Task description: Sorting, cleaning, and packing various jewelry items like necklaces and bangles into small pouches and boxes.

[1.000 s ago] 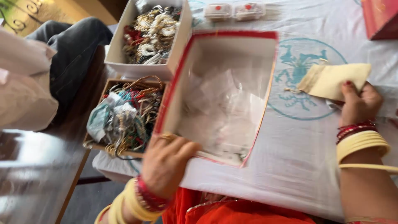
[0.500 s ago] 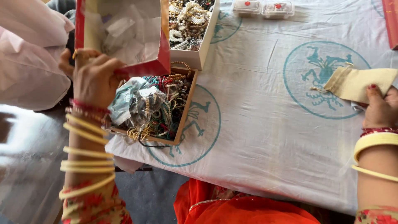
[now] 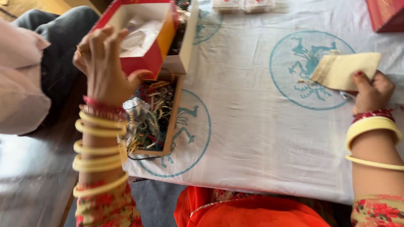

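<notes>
My left hand (image 3: 103, 69) grips the red box (image 3: 141, 35) by its wall, raised above the tray (image 3: 168, 138); it looks light, stiff cardboard. My right hand (image 3: 372, 92) pinches a soft pouch (image 3: 345, 69) on the cloth (image 3: 252, 126).

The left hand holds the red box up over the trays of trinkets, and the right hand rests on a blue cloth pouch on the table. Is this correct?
Not quite. In the head view the pouch under the right hand is beige, not blue; only the round prints on the white tablecloth are blue. The rest holds: the left hand holds the red box up over the trays of trinkets.
</notes>
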